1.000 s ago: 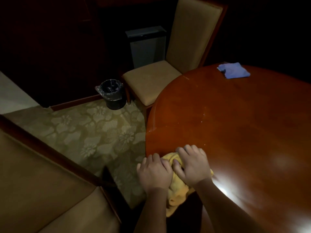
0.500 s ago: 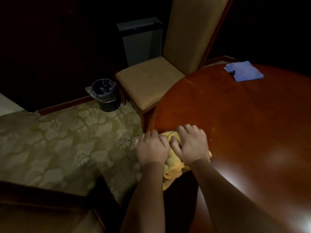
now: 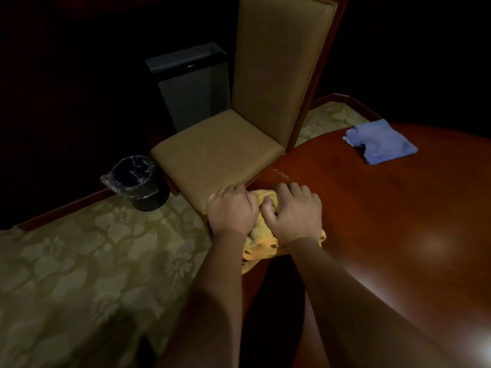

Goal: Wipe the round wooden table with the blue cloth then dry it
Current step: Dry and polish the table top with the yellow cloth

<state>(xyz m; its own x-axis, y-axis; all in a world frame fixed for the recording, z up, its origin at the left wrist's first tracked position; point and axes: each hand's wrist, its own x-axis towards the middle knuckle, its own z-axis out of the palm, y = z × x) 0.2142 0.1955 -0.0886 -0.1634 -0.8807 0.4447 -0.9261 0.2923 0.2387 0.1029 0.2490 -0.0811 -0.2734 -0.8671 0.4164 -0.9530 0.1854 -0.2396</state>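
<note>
Both hands have slid the yellow cloth (image 3: 259,244) along the table (image 3: 385,221) rim toward the chair (image 3: 220,155) at 12 o'clock. Left hand (image 3: 231,208) and right hand (image 3: 293,215) press it, fingers curled. Blue cloth (image 3: 381,141) lies at 2 o'clock, so this looks like drying.

You're in what looks like a hotel or private dining room, dimly lit. Evidence: glossy round wooden table (image 3: 398,221), high-backed tan upholstered chair (image 3: 239,144) with dark wood frame just beside it, floral-patterned beige carpet (image 3: 79,274), dark wood skirting. Also a small black bin (image 3: 138,181) with a plastic liner and a grey floor-standing unit (image 3: 191,83) against the dark wall.
</note>
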